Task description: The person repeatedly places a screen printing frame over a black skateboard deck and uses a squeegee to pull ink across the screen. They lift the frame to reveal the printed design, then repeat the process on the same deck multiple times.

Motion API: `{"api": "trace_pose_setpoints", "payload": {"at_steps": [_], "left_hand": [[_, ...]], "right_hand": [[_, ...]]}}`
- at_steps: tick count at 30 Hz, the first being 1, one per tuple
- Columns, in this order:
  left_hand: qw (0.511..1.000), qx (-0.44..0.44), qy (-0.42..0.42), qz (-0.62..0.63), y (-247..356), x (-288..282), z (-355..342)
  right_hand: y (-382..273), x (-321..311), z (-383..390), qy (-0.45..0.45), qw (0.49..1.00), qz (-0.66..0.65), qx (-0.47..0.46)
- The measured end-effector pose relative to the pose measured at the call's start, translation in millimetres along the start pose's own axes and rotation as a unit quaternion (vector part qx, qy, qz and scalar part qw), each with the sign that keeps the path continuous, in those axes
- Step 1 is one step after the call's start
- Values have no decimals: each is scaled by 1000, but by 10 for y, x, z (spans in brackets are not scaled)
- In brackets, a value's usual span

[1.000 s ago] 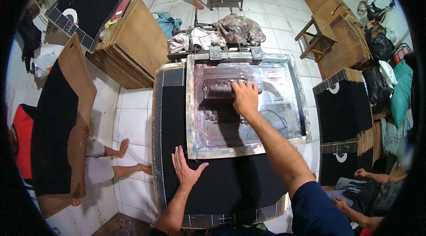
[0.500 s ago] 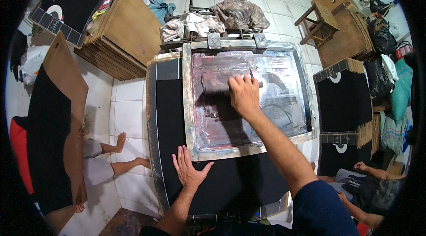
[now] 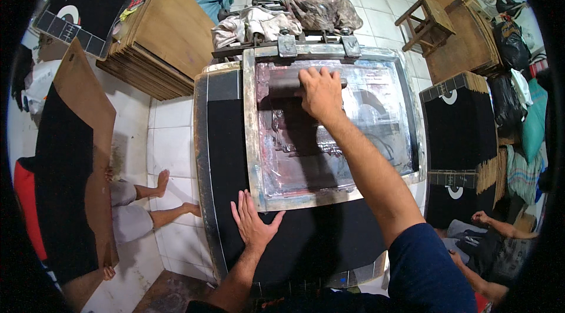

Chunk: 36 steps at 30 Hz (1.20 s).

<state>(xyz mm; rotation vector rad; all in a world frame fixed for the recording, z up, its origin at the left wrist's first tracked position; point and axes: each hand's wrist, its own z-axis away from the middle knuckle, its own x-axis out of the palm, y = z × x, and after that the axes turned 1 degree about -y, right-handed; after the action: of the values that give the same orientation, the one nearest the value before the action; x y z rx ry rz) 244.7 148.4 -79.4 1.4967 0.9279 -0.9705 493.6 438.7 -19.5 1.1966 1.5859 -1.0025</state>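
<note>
A screen-printing frame [image 3: 306,203] with a pale, ink-smeared border lies over a board covered in black cloth [image 3: 318,236]. Two metal clamps [image 3: 287,46] grip its far edge. My right hand [image 3: 321,94] is closed over the dark handle of a squeegee [image 3: 283,82], which sits crosswise on the far part of the mesh [image 3: 371,154]. The squeegee's lower edge is in shadow. Dark wet ink streaks the mesh on the near side of it. My left hand [image 3: 254,225] lies flat with fingers spread on the black cloth, its fingertips by the frame's near left corner.
Rags [image 3: 323,10] cover the mechanism behind the clamps. Stacked brown boards [image 3: 165,25] stand at far left, and boards with black cloth [image 3: 462,125] at right. A wooden stool [image 3: 426,25] is at far right. One person holds a cloth-covered board [image 3: 67,136] at left; another person's arm [image 3: 506,227] shows at right.
My right hand has pushed the squeegee farther away across the mesh, toward the clamps, and its handle is now more visible. My left hand has stayed by the corner.
</note>
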Motion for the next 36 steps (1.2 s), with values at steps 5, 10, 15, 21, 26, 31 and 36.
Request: {"api": "trace_pose_setpoints", "payload": {"at_steps": [5,10,15,21,26,31,36], "left_hand": [[1000,-2,-9,6,15,-38,-10],[991,-44,-16,125,-37,52,-69],[977,-39,55,204,-185,357,0],[959,118,181,186,-264,516,49],[974,83,137,158,-189,478,50],[975,88,139,148,-189,472,48],[981,90,123,122,-194,449,67]], "right_hand": [[-220,-197,842,-8,1000,-11,-5],[-288,-269,1103,33,999,-18,-13],[-234,-340,1158,-16,997,-71,-8],[-232,-407,1132,67,994,-87,-1],[-46,-418,646,-16,998,-64,-13],[23,-481,772,-88,991,-102,-17],[210,-253,293,-94,993,-66,-28]]}}
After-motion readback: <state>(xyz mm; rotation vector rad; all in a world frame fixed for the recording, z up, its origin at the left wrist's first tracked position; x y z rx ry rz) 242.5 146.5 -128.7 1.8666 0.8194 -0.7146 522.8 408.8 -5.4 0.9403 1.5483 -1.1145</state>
